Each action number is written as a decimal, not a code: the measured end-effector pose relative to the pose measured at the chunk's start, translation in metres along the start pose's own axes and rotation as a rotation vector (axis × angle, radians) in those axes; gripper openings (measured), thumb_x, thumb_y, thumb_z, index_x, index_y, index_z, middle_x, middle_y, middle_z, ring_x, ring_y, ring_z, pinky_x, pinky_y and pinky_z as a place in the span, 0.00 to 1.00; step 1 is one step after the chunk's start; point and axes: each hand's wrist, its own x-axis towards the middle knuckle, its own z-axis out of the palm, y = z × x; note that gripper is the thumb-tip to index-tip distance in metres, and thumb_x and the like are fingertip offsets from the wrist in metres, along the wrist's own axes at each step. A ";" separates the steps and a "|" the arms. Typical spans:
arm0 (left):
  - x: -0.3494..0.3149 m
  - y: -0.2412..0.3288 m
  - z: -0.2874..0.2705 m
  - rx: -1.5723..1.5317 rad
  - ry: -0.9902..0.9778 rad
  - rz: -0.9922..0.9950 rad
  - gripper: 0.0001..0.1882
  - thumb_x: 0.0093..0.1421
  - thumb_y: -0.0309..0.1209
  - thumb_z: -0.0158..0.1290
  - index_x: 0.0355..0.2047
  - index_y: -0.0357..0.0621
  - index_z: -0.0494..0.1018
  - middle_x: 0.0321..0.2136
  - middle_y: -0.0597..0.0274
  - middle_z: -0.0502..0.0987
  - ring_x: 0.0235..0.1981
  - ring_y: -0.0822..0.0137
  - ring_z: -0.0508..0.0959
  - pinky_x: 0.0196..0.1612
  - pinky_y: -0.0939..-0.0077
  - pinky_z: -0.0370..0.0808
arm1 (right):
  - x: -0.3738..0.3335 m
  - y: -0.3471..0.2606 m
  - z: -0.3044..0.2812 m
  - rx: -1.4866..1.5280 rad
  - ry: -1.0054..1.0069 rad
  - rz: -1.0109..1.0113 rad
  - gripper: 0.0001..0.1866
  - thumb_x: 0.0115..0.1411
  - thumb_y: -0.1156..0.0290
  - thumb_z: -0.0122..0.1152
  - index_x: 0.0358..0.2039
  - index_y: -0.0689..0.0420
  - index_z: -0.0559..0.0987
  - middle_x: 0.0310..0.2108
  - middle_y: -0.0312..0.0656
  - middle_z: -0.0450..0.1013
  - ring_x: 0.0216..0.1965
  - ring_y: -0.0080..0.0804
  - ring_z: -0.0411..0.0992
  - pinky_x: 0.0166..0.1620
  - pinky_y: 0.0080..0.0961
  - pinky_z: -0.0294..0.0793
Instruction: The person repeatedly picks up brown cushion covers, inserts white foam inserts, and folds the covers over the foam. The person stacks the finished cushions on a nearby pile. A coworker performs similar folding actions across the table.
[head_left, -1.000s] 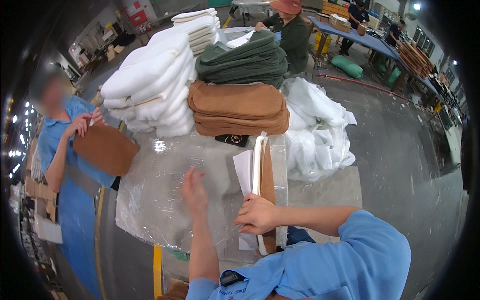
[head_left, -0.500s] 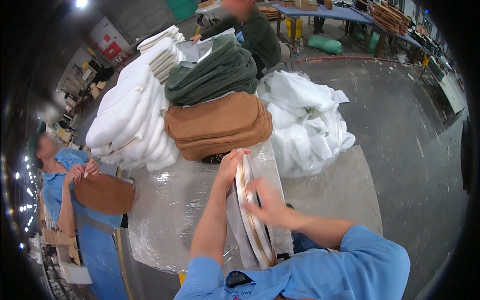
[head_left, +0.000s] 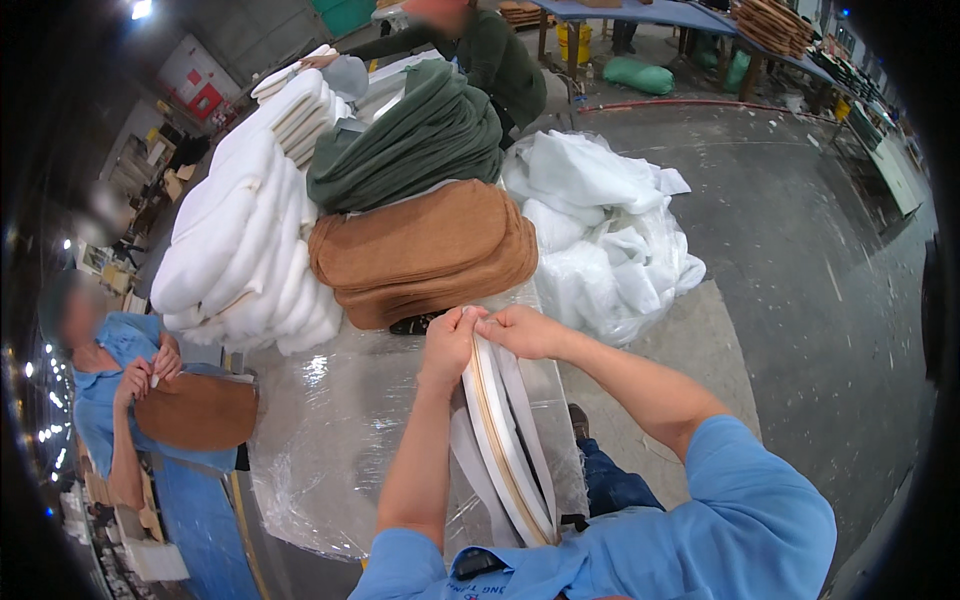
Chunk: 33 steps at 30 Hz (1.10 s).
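A long fabric cover (head_left: 497, 440) stands edge-on between my forearms, its lower end against my shirt. Its white band carries a tan line that looks like a zip, with pale grey cloth on either side. My left hand (head_left: 448, 345) is closed on the far end of this cover. Right beside it, my right hand (head_left: 522, 332) pinches the same end, thumbs close together. The fingertips hide exactly what lies between them. Just beyond my hands lies a stack of brown fabric pieces (head_left: 420, 250).
Behind the brown stack rise dark green pieces (head_left: 410, 135); white padded pieces (head_left: 225, 230) pile up at left. A plastic bag of white wadding (head_left: 605, 230) sits at right. The table (head_left: 320, 440) is plastic-wrapped. One co-worker (head_left: 130, 345) holds a brown piece; another (head_left: 495, 60) reaches across the far end.
My right hand has moved from the cover's side up to its far end, joining my left hand and closing there. The far co-worker's arm now stretches farther left. The view has shifted slightly.
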 end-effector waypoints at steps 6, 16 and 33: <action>-0.024 0.010 0.017 -0.147 0.222 0.131 0.17 0.76 0.33 0.46 0.38 0.32 0.80 0.44 0.55 0.84 0.48 0.65 0.80 0.54 0.70 0.74 | -0.004 0.000 0.015 -0.299 0.063 -0.378 0.21 0.74 0.57 0.51 0.28 0.61 0.76 0.25 0.54 0.75 0.27 0.57 0.71 0.34 0.46 0.71; -0.057 0.002 0.019 -0.277 0.341 0.339 0.15 0.75 0.29 0.49 0.32 0.35 0.78 0.44 0.54 0.81 0.59 0.53 0.76 0.63 0.59 0.69 | -0.011 -0.011 0.026 -0.601 -0.074 -0.539 0.18 0.70 0.60 0.54 0.27 0.60 0.76 0.22 0.54 0.76 0.27 0.61 0.76 0.33 0.55 0.75; -0.054 -0.007 0.003 -0.097 0.480 0.302 0.06 0.68 0.28 0.60 0.40 0.38 0.84 0.45 0.59 0.76 0.49 0.66 0.77 0.52 0.75 0.73 | -0.010 -0.016 0.058 0.141 0.405 -0.267 0.16 0.64 0.68 0.64 0.50 0.60 0.78 0.31 0.49 0.78 0.27 0.41 0.76 0.33 0.34 0.74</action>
